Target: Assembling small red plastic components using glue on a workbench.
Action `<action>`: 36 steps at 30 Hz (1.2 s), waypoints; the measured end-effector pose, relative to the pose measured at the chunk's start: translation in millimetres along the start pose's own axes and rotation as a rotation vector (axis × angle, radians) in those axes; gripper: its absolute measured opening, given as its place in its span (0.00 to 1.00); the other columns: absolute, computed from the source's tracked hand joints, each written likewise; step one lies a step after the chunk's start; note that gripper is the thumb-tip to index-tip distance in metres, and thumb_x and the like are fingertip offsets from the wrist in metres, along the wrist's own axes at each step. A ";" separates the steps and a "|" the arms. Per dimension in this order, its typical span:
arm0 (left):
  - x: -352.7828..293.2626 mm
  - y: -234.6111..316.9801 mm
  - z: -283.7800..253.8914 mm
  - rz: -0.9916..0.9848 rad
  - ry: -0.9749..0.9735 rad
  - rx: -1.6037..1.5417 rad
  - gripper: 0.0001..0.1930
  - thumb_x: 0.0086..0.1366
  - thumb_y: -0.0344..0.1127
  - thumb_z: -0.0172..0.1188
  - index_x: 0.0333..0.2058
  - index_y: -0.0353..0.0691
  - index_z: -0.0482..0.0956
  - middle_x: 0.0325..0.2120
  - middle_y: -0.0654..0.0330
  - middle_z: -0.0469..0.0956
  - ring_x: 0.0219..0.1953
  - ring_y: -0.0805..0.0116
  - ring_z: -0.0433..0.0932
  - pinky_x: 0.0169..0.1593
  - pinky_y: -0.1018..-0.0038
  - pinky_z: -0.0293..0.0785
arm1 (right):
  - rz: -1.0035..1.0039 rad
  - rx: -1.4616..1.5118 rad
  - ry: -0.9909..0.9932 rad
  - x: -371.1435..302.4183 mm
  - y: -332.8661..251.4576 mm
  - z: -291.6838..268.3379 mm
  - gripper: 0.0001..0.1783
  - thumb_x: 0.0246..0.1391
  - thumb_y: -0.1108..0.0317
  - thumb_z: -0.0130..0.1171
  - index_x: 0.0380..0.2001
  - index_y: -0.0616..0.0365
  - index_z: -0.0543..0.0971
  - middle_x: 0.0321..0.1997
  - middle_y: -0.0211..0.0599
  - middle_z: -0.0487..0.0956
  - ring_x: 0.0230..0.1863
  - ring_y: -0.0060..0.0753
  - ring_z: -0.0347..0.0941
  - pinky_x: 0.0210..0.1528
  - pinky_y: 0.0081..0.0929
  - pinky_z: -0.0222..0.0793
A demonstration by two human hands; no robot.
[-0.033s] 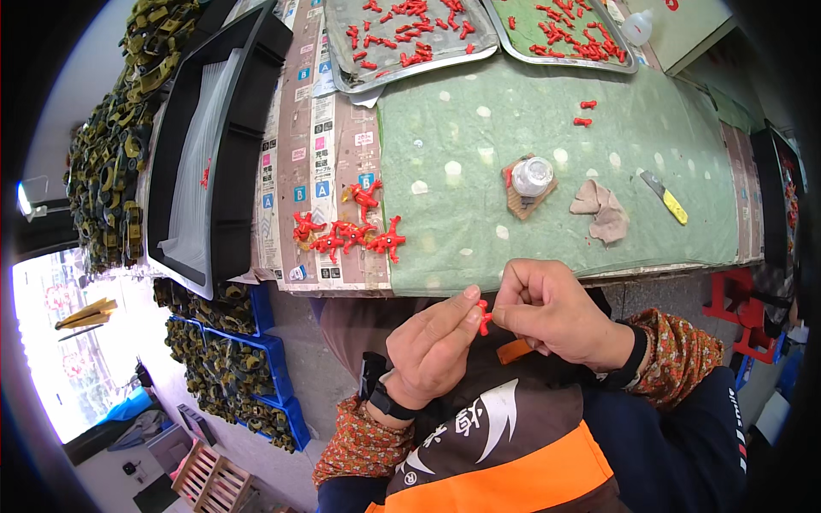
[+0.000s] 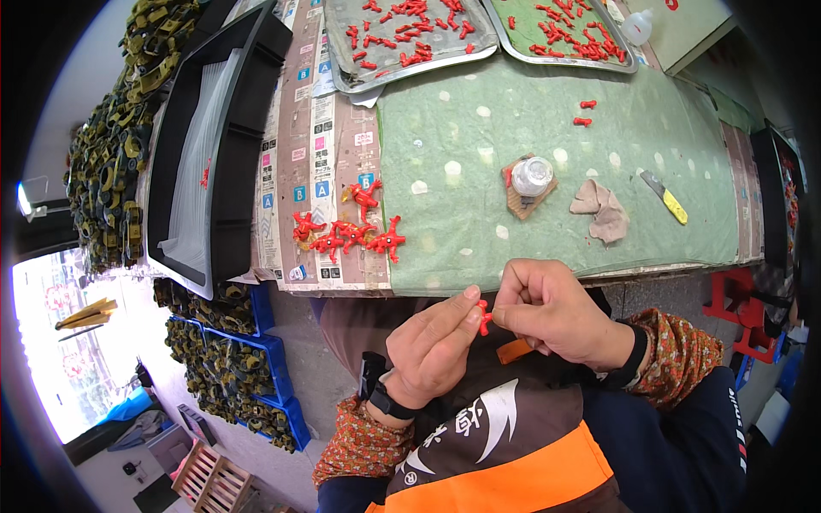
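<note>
Just off the table's near edge, my left hand (image 2: pixel 434 349) pinches a small red plastic figure (image 2: pixel 485 317) between thumb and fingertips. My right hand (image 2: pixel 556 315) is closed too, its thumb and forefinger gripping the same figure from the right. Fingers cover much of the figure. On the table to the left lies a group of similar red figures (image 2: pixel 351 236) with limbs spread. Beyond my hands, a small clear jar (image 2: pixel 533 176) stands on a brown block (image 2: pixel 523 203). Right of it lie a crumpled beige cloth (image 2: pixel 601 211) and a yellow-handled cutter knife (image 2: pixel 665 197).
Two metal trays (image 2: pixel 410 68) of small red parts stand at the far side. Two loose red parts (image 2: pixel 583 122) lie on the green cloth (image 2: pixel 462 171). A black bin (image 2: pixel 231 141) lined with plastic sits left. Blue crates (image 2: pixel 278 368) of camouflage-coloured parts and red stools (image 2: pixel 735 308) flank the table.
</note>
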State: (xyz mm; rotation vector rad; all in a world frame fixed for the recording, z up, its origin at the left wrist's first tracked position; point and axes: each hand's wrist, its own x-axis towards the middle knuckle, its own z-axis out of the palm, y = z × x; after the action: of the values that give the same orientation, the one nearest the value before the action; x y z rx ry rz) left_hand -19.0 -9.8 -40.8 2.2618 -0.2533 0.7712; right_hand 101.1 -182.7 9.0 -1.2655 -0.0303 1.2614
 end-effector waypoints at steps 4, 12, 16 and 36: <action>-0.8 -0.2 1.2 0.014 0.002 0.021 0.13 0.56 0.18 0.68 0.41 0.32 0.82 0.45 0.46 0.85 0.39 0.55 0.88 0.39 0.71 0.85 | -0.017 -0.008 0.005 -0.2 1.1 0.1 0.05 0.58 0.76 0.62 0.30 0.62 0.75 0.25 0.23 0.74 0.24 0.09 0.64 0.23 0.16 0.59; 0.6 -0.3 1.8 -0.009 0.009 -0.008 0.14 0.56 0.19 0.69 0.42 0.33 0.81 0.45 0.46 0.86 0.38 0.55 0.88 0.39 0.71 0.84 | -0.072 -0.111 0.007 0.5 -0.5 -0.5 0.06 0.58 0.75 0.62 0.29 0.61 0.75 0.26 0.22 0.73 0.27 0.10 0.65 0.28 0.16 0.62; 1.3 1.8 3.7 -0.132 0.018 -0.123 0.15 0.58 0.20 0.70 0.44 0.34 0.79 0.44 0.45 0.85 0.37 0.54 0.87 0.38 0.70 0.84 | -0.123 -0.180 -0.016 2.9 -0.3 -3.5 0.07 0.59 0.74 0.62 0.30 0.60 0.74 0.26 0.22 0.72 0.28 0.11 0.65 0.29 0.17 0.63; -2.5 24.6 5.4 -0.955 0.108 -0.992 0.10 0.73 0.25 0.60 0.49 0.33 0.72 0.43 0.58 0.80 0.42 0.76 0.80 0.48 0.75 0.81 | -0.856 -0.871 0.049 9.1 -0.4 -13.1 0.10 0.55 0.76 0.65 0.39 0.59 0.75 0.33 0.42 0.74 0.31 0.48 0.75 0.32 0.39 0.70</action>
State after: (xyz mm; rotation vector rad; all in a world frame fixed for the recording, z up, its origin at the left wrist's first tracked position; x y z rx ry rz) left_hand -28.2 -31.3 -31.2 1.1509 0.4089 0.1502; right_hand 113.1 -185.1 -1.2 -1.7237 -1.0668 0.4353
